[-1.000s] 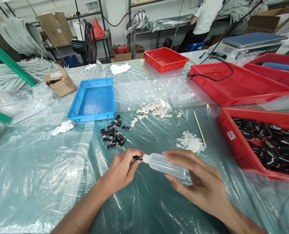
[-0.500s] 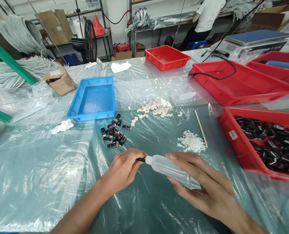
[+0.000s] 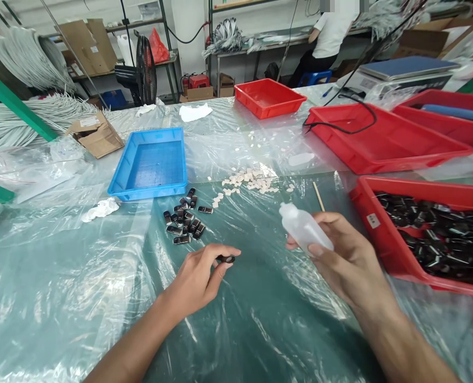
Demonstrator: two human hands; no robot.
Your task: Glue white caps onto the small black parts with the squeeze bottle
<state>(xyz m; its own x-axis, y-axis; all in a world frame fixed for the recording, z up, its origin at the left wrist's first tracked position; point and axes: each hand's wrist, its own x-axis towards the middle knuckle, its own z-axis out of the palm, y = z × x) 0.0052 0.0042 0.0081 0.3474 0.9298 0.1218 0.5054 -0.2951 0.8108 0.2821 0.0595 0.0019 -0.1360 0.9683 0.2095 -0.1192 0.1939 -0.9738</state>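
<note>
Between thumb and fingers, my left hand (image 3: 202, 274) pinches a small black glossy part (image 3: 225, 259), its end facing right. My right hand (image 3: 340, 252) grips a translucent white squeeze bottle (image 3: 305, 226), its nozzle tilted up to the left, apart from the black part. Just beyond my left hand lies a loose pile of similar black parts (image 3: 185, 218). Farther back, pale flat chips (image 3: 252, 180) are scattered over the plastic-covered table. A thin wooden stick (image 3: 318, 196) lies behind the right hand, which partly hides it.
A blue tray (image 3: 114, 183) stands at the left. At the right, a red bin (image 3: 364, 213) holds many black parts. More red trays (image 3: 380, 154) and a scale (image 3: 409, 69) are behind it. A person (image 3: 332, 37) sits at the back.
The bottle has come away from the black part, moving right and up with its nozzle raised. My right hand now hides the small white pieces. My left hand stays nearly in place.
</note>
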